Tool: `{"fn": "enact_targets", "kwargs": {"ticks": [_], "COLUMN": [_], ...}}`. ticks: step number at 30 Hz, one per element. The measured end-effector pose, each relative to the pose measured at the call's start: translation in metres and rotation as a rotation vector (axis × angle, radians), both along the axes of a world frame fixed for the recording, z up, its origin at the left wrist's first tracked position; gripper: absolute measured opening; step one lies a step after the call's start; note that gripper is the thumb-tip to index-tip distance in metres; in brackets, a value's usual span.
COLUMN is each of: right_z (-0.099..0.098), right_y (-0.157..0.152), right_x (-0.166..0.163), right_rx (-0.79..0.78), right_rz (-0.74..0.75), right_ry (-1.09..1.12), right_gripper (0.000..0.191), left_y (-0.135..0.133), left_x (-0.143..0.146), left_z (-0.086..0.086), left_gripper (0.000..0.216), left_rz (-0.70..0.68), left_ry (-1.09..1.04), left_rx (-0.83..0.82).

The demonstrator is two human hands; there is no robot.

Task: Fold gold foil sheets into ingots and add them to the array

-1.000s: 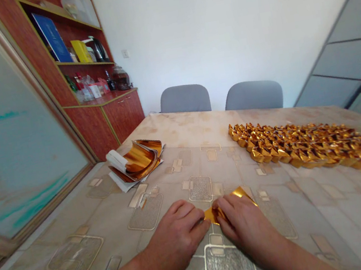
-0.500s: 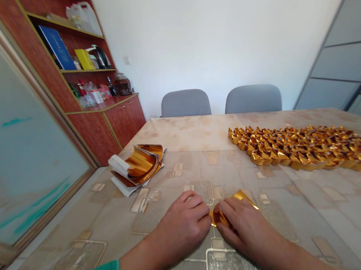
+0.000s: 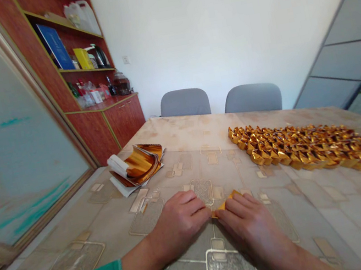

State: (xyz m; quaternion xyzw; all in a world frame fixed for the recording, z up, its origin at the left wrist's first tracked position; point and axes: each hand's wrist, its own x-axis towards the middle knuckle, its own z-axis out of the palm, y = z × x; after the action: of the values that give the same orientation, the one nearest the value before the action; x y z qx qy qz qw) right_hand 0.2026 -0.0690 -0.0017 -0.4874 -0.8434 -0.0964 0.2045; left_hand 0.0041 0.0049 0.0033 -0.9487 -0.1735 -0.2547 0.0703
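Observation:
A small piece of gold foil paper lies low over the tabletop between my two hands, mostly covered by fingers. My right hand is closed on it, fingers bent over its near side. At the foil's left tip, my left hand has its fingers curled together and pinches the end. How the foil is folded underneath is hidden. To the right stand several rows of folded gold foil ingot shapes. A loose stack of gold foil sheets, curled and with white backing, rests at the left.
The table has a patterned cover under a clear sheet. Two grey chairs stand at its far side. On the left are a red-brown cabinet with shelves and a frosted glass door.
My right hand has turned and flattened over the foil, whose raised fold beside the thumb no longer shows. My left hand has shifted slightly toward the foil's tip.

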Motion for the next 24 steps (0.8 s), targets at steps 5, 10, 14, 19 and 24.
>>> {"fn": "enact_targets", "kwargs": {"ticks": [5,10,14,19,24], "right_z": [0.012,0.022,0.025,0.026,0.026], "right_y": [0.0,0.0,0.001,-0.001,-0.002], "right_x": [0.007,0.015,0.022,0.028,0.027], "right_rx": [-0.028,-0.025,0.027,0.121,0.083], "right_rz": [0.062,0.107,0.153,0.16,0.165], "right_ry": [0.126,0.25,0.266,0.198,0.234], "right_gripper": [0.015,0.025,0.025,0.024,0.022], "left_y": [0.009,0.013,0.017,0.017,0.014], "left_x": [-0.007,-0.013,-0.018,-0.018,-0.017], "left_z": [0.006,0.009,0.007,0.008,0.008], "left_gripper": [0.023,0.031,0.031,0.03,0.031], "left_rz": [-0.1,-0.117,-0.12,-0.106,-0.097], "left_ry": [-0.099,-0.146,-0.195,-0.242,-0.283], "left_rx": [-0.004,-0.128,-0.131,-0.136,-0.146]}}
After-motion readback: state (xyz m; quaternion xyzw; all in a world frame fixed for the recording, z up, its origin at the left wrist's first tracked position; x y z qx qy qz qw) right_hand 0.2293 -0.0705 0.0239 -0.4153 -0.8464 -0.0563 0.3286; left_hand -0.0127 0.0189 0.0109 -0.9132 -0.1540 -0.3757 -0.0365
